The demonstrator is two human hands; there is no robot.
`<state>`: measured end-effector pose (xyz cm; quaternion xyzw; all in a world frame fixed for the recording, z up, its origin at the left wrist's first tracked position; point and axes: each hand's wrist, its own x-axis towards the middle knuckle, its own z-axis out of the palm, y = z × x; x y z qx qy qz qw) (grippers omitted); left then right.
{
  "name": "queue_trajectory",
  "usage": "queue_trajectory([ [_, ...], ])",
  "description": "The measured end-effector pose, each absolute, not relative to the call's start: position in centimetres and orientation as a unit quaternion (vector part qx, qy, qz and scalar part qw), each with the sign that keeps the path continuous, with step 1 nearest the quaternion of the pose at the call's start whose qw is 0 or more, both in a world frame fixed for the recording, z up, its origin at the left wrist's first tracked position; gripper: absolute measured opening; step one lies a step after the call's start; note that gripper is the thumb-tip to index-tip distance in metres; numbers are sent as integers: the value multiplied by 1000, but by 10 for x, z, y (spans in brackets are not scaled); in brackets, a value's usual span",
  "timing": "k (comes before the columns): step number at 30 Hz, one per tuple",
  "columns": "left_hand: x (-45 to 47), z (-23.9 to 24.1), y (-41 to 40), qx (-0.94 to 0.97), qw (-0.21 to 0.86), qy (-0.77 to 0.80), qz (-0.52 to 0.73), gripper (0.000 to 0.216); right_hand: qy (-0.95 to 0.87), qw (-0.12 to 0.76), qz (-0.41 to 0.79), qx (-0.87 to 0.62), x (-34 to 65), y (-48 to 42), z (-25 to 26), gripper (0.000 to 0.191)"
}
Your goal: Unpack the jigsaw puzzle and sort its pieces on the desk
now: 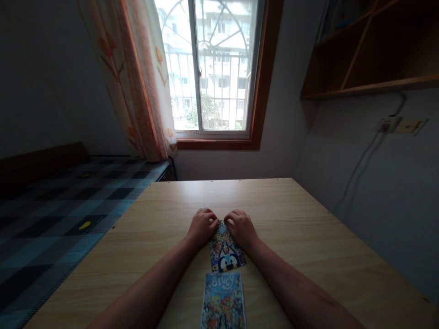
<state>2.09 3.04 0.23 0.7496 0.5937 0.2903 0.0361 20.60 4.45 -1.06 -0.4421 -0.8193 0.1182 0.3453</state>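
A colourful picture panel point(224, 249), which looks like a jigsaw puzzle, lies flat on the wooden table point(164, 283). Near its lower edge it shows a blue cartoon dog's face. At the panel's far left corner, my left hand point(205, 224) rests with its fingers curled and fingertips together. My right hand point(240, 226) mirrors it at the far right corner, thumb and fingers bent inward. Between the two hands a narrow gap shows the panel's uneven far edge. Anything pinched in the fingertips is too small to make out. Closer to me lies a card point(223, 301) printed "BLUEY".
A bed with a checked cover point(113, 194) stands along the table's left. Beyond the table are a curtain point(137, 82) and a barred window point(222, 68). A wooden shelf point(370, 87) and a socket with a cable point(389, 123) are on the right wall.
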Motion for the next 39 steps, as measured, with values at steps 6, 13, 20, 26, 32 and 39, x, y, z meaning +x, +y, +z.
queue_trajectory([
  [6, 20, 3, 29, 750, 38, 594, 289, 18, -778, 406, 176, -446, 208, 45, -5, 10],
  [13, 19, 3, 29, 749, 37, 593, 293, 18, -808, 397, 205, -384, 208, 39, -6, 6],
  [20, 18, 1, 29, 751, 52, 582, 306, 16, -840, 352, 189, -368, 207, 37, -7, 5],
  [26, 20, 2, 27, 757, 55, 564, 324, 16, -845, 338, 174, -376, 207, 34, -3, 6],
  [32, 20, 3, 27, 756, 34, 567, 324, 16, -852, 326, 158, -379, 206, 32, -3, 6],
  [39, 16, 0, 30, 739, 32, 584, 334, 17, -819, 401, 177, -371, 206, 34, -5, 8],
])
